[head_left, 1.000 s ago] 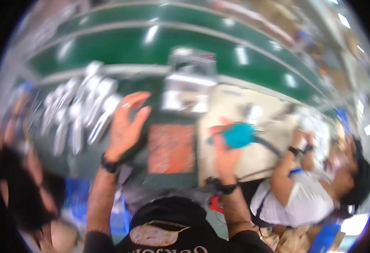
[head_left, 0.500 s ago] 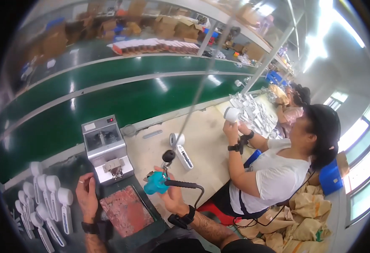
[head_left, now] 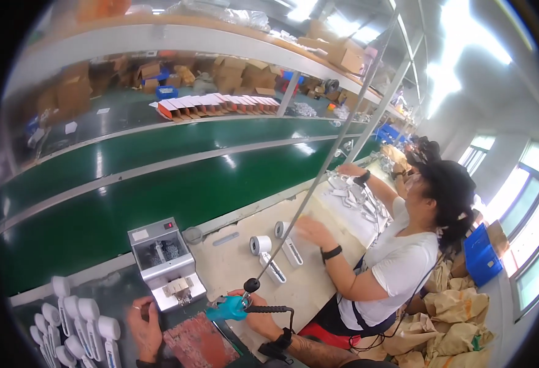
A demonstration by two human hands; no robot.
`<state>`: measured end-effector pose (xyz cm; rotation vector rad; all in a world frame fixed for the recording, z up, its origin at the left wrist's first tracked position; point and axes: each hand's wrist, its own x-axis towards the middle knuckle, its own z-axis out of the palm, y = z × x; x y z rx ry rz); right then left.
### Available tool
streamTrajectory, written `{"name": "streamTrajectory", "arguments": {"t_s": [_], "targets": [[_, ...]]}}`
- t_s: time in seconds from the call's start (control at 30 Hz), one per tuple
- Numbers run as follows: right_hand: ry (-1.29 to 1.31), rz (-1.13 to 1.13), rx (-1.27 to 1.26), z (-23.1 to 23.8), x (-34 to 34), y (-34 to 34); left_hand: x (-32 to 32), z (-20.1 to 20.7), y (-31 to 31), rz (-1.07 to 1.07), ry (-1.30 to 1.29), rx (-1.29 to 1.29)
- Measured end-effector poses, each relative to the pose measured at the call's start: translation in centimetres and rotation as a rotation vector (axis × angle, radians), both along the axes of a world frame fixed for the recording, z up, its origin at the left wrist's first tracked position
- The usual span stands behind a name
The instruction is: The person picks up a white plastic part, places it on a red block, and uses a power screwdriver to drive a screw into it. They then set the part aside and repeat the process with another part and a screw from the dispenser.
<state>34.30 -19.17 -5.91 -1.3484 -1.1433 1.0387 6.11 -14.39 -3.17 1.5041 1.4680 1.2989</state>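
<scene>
My right hand is wrapped round a teal electric screwdriver, which hangs from a cord and has a black cable on its side. My left hand is beside the front of a silver screw feeder, its fingers bent and apart with nothing visible in them. Small screws show in the feeder's top tray. Right of my left hand lies a worn reddish pad. Several white round-headed handles stand bunched to its left. Ahead of the screwdriver lie a white round-headed handle and another such handle.
At the right a co-worker reaches one hand to a pile of white parts; the other hand is by the farther handle. A green conveyor runs behind the bench. Brown sacks and a blue bin stand at right.
The co-worker has put a second white handle on the bench and now reaches to the pile. My view has tilted up, so the bench sits lower. The screwdriver stays in my right hand.
</scene>
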Motion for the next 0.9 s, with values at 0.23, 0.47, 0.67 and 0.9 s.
{"name": "streamTrajectory", "arguments": {"t_s": [0.23,0.47,0.67,0.9], "targets": [[0.037,0.036,0.023,-0.5,0.5,0.3,-0.2,-0.9,1.0,-0.003,-0.047,-0.012],[-0.23,-0.006,-0.065,0.0,0.3,0.4,-0.5,0.4,2.1,-0.018,-0.034,-0.048],[-0.063,-0.036,-0.009,-1.7,0.1,-0.2,-1.0,-0.8,2.2,-0.064,-0.066,-0.083],[-0.001,-0.056,-0.021,-0.4,-0.3,0.5,-1.0,-0.8,2.5,-0.082,-0.015,-0.151]]}}
